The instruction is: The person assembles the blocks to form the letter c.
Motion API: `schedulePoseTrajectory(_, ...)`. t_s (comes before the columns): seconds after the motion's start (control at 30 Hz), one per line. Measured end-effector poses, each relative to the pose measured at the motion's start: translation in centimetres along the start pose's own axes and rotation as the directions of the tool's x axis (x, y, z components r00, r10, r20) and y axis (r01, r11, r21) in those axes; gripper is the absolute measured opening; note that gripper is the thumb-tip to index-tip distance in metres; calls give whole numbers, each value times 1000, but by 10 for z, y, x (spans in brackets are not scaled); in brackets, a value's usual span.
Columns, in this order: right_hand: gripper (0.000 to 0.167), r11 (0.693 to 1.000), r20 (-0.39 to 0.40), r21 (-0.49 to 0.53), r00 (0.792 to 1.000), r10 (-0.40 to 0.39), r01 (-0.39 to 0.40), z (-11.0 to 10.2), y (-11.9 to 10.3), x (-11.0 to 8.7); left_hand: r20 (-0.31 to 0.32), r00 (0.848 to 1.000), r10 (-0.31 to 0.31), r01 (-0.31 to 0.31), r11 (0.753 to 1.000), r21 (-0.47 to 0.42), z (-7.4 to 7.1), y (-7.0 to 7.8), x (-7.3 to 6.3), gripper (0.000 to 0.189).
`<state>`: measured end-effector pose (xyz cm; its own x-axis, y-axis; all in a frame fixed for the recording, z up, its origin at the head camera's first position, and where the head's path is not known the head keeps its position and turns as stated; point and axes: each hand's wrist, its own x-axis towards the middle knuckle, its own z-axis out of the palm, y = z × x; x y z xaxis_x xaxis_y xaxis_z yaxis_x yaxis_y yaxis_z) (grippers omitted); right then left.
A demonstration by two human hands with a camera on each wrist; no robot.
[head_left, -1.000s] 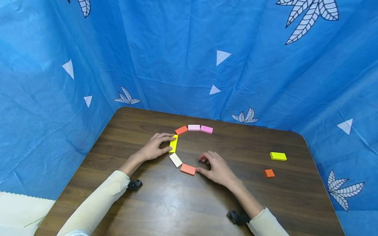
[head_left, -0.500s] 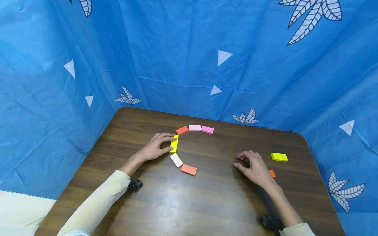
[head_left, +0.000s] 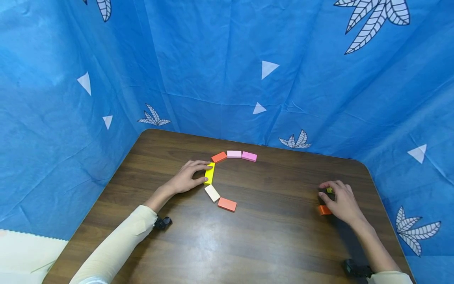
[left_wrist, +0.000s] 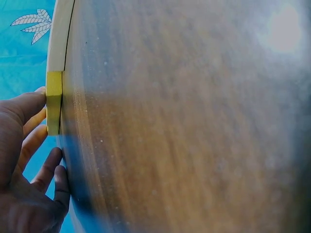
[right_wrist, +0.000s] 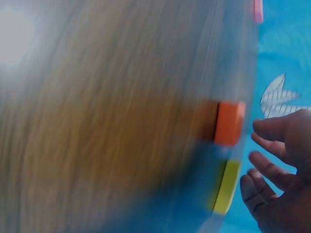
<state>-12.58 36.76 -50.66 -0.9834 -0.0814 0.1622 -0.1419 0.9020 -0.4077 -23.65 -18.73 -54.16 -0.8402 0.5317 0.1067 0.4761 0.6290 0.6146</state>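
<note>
My left hand (head_left: 188,176) holds a yellow block (head_left: 210,173) lying on the table, thumb at its near end and fingers toward its far end. The block stands in a curved row: a red-orange block (head_left: 219,157), a pale pink block (head_left: 234,154) and a magenta-pink block (head_left: 249,156) beyond it, a cream block (head_left: 212,193) and a coral block (head_left: 227,204) on the near side. At the right, my right hand (head_left: 342,202) hovers with thumb and fingers apart and nothing between them. It partly covers a second yellow block (right_wrist: 227,187); an orange block (head_left: 324,210) lies beside its thumb.
The blocks lie on a dark wooden table (head_left: 269,236) with rounded far corners. A blue patterned cloth (head_left: 220,71) hangs along its back and sides. A dark wrist camera (head_left: 162,223) is strapped to the left wrist, another (head_left: 356,269) to the right.
My right hand has left the coral block's end and swept right across the table to the loose orange and yellow blocks. My left hand has stayed on its yellow block.
</note>
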Motion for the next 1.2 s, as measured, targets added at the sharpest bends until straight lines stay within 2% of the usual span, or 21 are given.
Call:
schedulePoseTrajectory(0.2,34,999,-30,3,999,40,-40,-8,26,-5,4,1000,1,-1,1000,0,0,0,0,48)
schedulePoseTrajectory(0.43,44,997,12,-50,998,56,-55,-10,41,-2,6,1000,-4,4,1000,4,-2,0,2,47)
schedulePoseTrajectory(0.83,40,996,8,-64,998,62,-62,-8,47,1,5,1000,-9,9,1000,-2,-2,1,1,48)
schedulePoseTrajectory(1.2,39,991,25,-58,993,119,-117,-8,43,2,12,1000,-8,8,1000,-19,0,-3,1,48)
